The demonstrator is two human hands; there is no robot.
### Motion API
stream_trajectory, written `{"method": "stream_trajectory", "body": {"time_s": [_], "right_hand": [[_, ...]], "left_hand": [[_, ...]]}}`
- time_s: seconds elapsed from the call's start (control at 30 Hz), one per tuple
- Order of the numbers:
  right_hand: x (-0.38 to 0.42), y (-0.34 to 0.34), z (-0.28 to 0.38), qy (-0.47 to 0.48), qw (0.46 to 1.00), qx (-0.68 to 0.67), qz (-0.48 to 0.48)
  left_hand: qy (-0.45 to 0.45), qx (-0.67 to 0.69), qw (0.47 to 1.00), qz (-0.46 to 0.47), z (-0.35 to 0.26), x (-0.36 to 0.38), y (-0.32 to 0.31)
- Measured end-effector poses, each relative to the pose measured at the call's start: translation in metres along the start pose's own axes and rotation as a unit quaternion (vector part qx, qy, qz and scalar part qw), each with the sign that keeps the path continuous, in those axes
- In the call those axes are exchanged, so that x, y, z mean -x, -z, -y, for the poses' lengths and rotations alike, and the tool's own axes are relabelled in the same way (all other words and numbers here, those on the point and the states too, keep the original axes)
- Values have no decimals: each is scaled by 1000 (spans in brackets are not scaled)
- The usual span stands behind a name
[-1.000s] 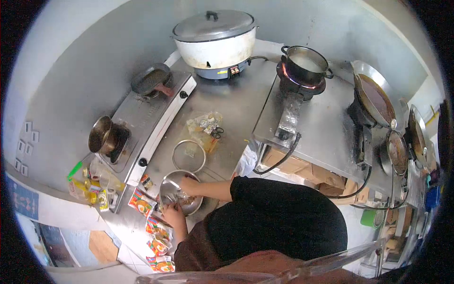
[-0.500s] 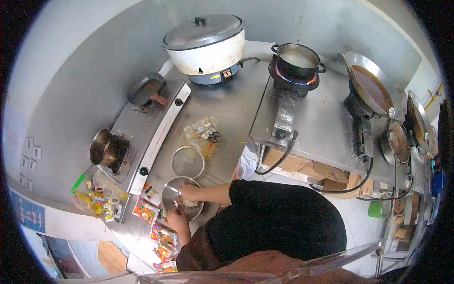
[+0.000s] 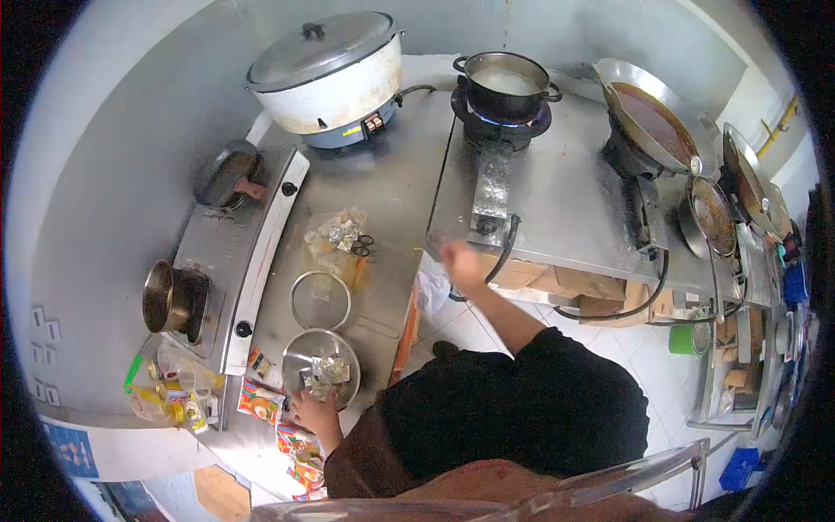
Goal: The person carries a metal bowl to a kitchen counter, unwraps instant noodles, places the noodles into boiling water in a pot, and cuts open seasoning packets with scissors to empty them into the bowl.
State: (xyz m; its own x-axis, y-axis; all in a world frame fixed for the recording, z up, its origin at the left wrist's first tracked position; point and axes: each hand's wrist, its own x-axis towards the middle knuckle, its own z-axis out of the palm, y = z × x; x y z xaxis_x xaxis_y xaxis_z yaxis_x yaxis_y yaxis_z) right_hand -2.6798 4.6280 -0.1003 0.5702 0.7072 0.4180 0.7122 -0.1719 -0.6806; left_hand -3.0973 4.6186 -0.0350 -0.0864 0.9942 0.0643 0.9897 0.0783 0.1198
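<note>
A metal bowl [image 3: 352, 355] holds small silvery packets [image 3: 329, 372]. My left hand [image 3: 315, 416] is at the bowl's near rim, its fingers gripping the edge beside the packets. Away from the bowl, my right hand [image 3: 461, 265] is raised over the edge of the steel counter near the burner's hose. Motion blurs its fingers, and what they hold, if anything, cannot be made out. A metal ring [image 3: 348, 304] lies just beyond the bowl. Red and white food packets [image 3: 261, 402] lie left of and below the bowl.
Scissors [image 3: 363, 245] lie beside a plastic bag of packets [image 3: 335, 233]. A large rice cooker [image 3: 330, 96] stands at the back. A black pot [image 3: 504, 96] sits over a lit flame. At left is a stove [image 3: 230, 252] with pans; a wok [image 3: 657, 122] stands at right.
My right hand has left the bowl and swung up and right. My left hand remains at the rim, and the packets in the bowl are now uncovered. The whole view has shifted left.
</note>
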Motion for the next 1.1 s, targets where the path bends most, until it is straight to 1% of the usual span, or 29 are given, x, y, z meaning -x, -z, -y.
{"method": "stream_trajectory", "body": {"time_s": [0.03, 0.07, 0.13, 0.17, 0.27, 0.37, 0.47, 0.57, 0.67, 0.77, 0.87, 0.97, 1.1], "right_hand": [[-6, 19, -9, -111, 993, 6, -29], [-11, 33, -18, -221, 973, 10, -58], [-17, 30, -64, -277, 959, 59, 5], [-21, 24, -84, -303, 949, 82, 36], [-34, 11, -99, -353, 932, 78, 21], [-30, 3, -99, -288, 942, 163, -51], [-26, -2, -98, -253, 949, 143, -120], [-23, -6, -108, -321, 943, -10, -88], [-20, -6, -109, -366, 897, -231, -88], [-18, -5, -106, -364, 868, -327, -87], [-19, -7, -103, -388, 813, -423, -97], [-17, 6, -93, -397, 800, -445, -63], [-17, 0, -102, -370, 790, -486, -58]], "left_hand": [[11, -23, 1000, -4, -2, -1, 3], [10, -25, 1000, -5, -4, 0, 9], [5, -29, 1000, -7, -6, 0, 20], [-8, -7, 999, -49, -6, -1, 20], [-13, 20, 997, -75, -7, -8, 23], [-29, 48, 994, -89, -16, -13, 35], [-52, 56, 989, -123, -17, -17, 34], [-80, 49, 984, -150, -17, -20, 32], [-83, 52, 983, -154, -18, -22, 33], [-80, 62, 983, -150, -17, -23, 32], [-86, 64, 981, -161, -16, -24, 31], [-83, 58, 981, -164, -18, -24, 31], [-95, 62, 978, -177, -18, -25, 32]]}}
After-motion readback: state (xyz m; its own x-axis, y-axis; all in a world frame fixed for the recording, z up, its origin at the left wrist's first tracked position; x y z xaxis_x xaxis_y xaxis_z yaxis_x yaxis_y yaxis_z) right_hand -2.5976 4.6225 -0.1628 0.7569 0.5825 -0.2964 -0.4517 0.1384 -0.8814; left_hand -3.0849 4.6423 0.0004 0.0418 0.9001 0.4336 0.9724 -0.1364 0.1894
